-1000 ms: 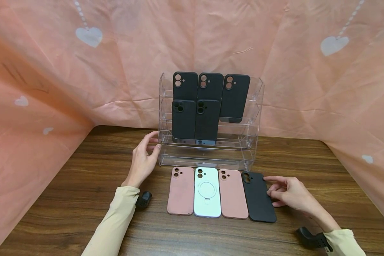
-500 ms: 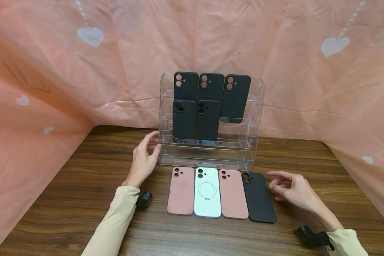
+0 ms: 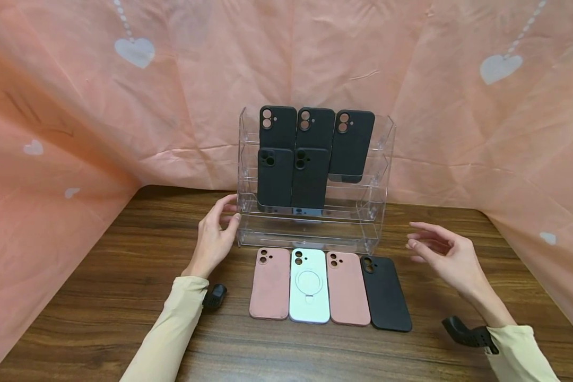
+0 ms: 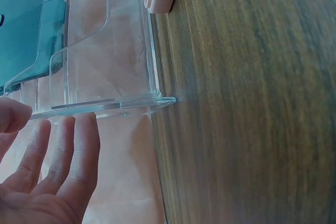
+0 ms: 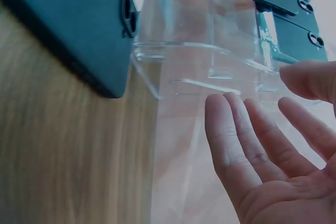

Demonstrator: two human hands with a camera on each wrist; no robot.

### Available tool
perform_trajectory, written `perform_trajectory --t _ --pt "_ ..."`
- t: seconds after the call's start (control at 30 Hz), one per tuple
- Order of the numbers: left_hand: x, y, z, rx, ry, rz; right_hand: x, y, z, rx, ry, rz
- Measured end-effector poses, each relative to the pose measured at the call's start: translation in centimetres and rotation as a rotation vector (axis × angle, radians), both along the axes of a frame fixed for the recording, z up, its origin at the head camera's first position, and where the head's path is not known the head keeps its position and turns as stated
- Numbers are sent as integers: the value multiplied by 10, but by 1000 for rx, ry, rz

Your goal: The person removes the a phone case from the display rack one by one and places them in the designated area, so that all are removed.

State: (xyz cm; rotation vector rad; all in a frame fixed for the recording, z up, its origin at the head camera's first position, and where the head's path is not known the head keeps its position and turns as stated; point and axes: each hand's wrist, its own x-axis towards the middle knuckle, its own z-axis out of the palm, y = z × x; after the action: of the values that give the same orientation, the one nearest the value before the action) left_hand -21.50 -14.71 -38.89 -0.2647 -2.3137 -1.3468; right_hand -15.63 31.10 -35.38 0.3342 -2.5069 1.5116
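A clear tiered acrylic rack stands at the back of the table. My left hand rests its fingertips against the rack's left side; in the left wrist view its fingers reach the panel with little bend. Right of the rack, my right hand hovers with loosely bent fingers and nothing in them. The nearest thing to it is a black phone case lying on the table. Left of that case lie a pink case, a white case with a ring and another pink case.
Several black phone cases stand in the rack's two upper tiers. Pink cloth with white hearts hangs behind and at both sides of the wooden table. The row of cases lies just before the rack's front edge.
My right hand has let go of the black case's right edge and moved up and to the right, toward the rack's right side. The left hand stays at the rack.
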Motion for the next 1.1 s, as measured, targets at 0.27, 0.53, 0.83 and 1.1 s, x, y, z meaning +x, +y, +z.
perform_trajectory --t 0.27,0.53,0.83,1.1 --pt "0 0 1 -6 0 1 -6 -10 10 -144 21 1" --pt "0 0 -1 9 6 -8 -15 -18 18 -237 49 25" --pt "0 -1 -1 5 10 2 -26 -29 26 -298 104 74" --pt "1 0 0 -2 10 1 -32 -42 30 -327 139 72"
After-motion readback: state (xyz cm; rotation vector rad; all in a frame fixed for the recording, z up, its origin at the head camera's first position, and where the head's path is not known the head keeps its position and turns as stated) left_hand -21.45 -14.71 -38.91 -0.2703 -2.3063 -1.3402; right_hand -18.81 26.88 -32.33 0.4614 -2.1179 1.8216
